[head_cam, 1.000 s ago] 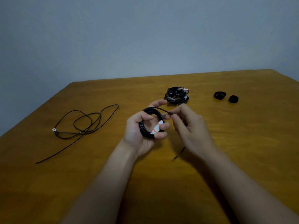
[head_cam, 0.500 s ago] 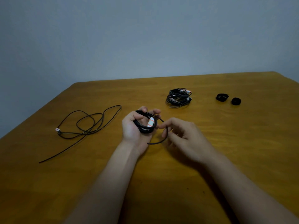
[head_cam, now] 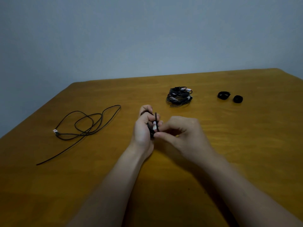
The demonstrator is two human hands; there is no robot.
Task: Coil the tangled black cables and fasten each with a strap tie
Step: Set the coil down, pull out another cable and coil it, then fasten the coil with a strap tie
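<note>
Our left hand (head_cam: pixel 143 128) grips the coiled thin black cable (head_cam: pixel 153 128) while our right hand (head_cam: pixel 180 133) pinches its tail; next we need a black strap tie (head_cam: pixel 223 95).

Warm yellow-brown wooden table (head_cam: pixel 229 145), visible grain, smooth with a soft sheen; loose cable (head_cam: pixel 85 126), thin black matt rubbery sheath, pale plastic plug; two strap ties (head_cam: pixel 230 97), black, matt, cloth-like; plain matt painted wall (head_cam: pixel 147 38)

Two bare forearms enter from five and seven o'clock. The left hand (head_cam: pixel 142 128) and right hand (head_cam: pixel 181 133) wear no gloves. No sleeves reach the wrists.
</note>
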